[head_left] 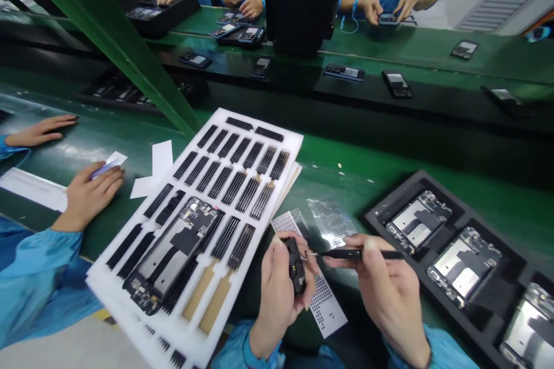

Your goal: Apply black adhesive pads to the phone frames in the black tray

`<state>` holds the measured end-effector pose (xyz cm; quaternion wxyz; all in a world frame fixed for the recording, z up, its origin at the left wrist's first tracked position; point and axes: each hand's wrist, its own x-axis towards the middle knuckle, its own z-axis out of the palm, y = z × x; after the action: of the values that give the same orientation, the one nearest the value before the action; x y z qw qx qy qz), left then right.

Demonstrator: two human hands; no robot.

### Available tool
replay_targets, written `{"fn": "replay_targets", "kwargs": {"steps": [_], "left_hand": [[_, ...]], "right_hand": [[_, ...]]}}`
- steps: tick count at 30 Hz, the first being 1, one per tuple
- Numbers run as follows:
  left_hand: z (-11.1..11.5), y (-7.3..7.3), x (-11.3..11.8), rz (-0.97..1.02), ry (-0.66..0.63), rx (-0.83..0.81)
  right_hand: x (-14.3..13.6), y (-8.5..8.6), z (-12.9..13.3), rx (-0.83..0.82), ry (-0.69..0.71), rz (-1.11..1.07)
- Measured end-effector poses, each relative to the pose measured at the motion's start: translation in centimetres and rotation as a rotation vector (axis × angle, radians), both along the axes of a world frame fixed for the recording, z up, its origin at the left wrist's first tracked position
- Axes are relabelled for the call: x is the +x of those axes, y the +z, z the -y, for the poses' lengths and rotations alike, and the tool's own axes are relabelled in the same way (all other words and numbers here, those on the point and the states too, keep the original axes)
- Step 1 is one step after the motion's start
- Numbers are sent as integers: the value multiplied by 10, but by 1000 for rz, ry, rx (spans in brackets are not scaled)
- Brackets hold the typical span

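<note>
Low in the centre, my left hand [281, 294] grips a small black part [295, 265] with its fingers wrapped round it. My right hand [387, 288] pinches a thin black pen-like tool [346, 253], whose metal tip points left at the part's edge. Whether the tip touches it I cannot tell. Beneath and between my hands lies a white sheet with small black dots [322, 305], and a clear dotted sheet [331, 220] is just behind. To the left, an open phone body [173, 253] rests on a white foam tray [283, 137] with rows of black strips in its slots.
A black foam tray [376, 207] with opened phone bodies stands at the right. A co-worker's hands [93, 193] and white papers [161, 158] are at the left. Phones [397, 84] lie on the dark belt behind, below a slanting green post [108, 40]. Other people work across it.
</note>
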<state>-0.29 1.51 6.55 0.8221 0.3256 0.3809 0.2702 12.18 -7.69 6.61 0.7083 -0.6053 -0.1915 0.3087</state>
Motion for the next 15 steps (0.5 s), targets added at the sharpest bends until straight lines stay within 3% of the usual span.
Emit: {"fn": "replay_targets", "kwargs": {"steps": [3,15], "left_hand": [[5,12,8,87,11,-108],[18,21,9,88,-7,-66]], "right_hand": [[-12,5,12,-61,-67,30],[-19,11,19,-107,-113,215]]}}
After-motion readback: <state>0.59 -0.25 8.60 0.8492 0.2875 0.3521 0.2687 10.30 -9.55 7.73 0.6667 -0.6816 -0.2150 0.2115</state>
